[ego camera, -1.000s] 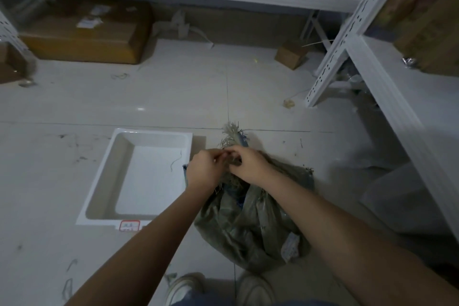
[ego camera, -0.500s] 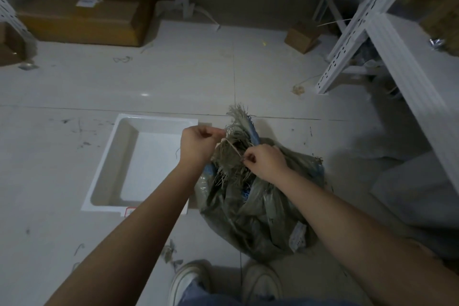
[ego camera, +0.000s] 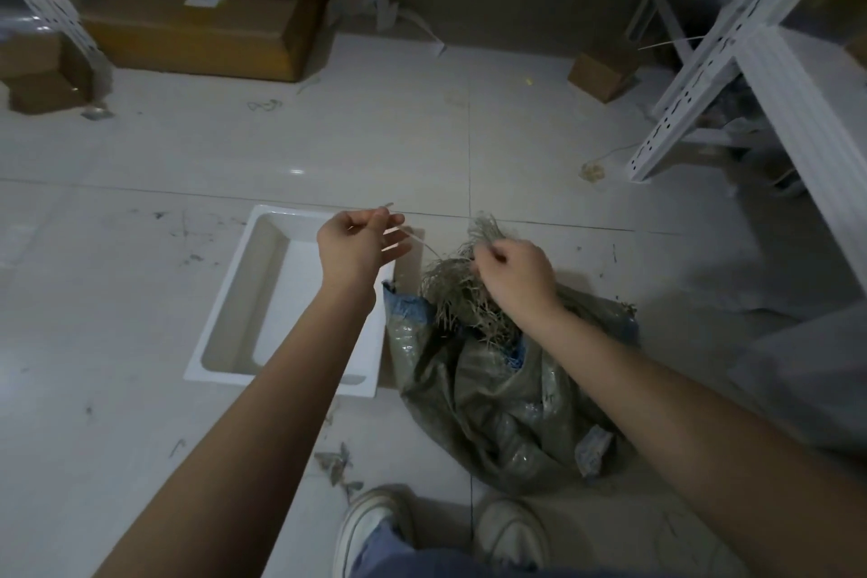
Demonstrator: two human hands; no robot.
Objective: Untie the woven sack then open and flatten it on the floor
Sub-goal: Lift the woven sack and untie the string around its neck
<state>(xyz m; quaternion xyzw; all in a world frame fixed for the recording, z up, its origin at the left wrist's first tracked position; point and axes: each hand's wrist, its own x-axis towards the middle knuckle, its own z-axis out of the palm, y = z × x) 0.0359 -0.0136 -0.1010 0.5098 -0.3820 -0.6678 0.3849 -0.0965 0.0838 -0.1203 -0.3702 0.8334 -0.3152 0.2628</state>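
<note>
Head view. I see the sack (ego camera: 506, 394), grey-green and crumpled, standing on the floor (ego camera: 140, 286) just right of the tray (ego camera: 281, 296) and just beyond my two shoes (ego camera: 375, 526). Its frayed neck (ego camera: 462, 291) is bunched at the top, nearest the tray's far right corner. My left hand (ego camera: 359, 246), raised over that corner of the tray, pinches a thin strand (ego camera: 417, 239) between thumb and forefinger, the other fingers spread; the strand runs right to the neck. My right hand (ego camera: 513, 275), curled over the neck, pinches its fibres. A shelf post (ego camera: 680, 94) stands far right of the sack; a box (ego camera: 201, 33) lies well beyond the tray.
</note>
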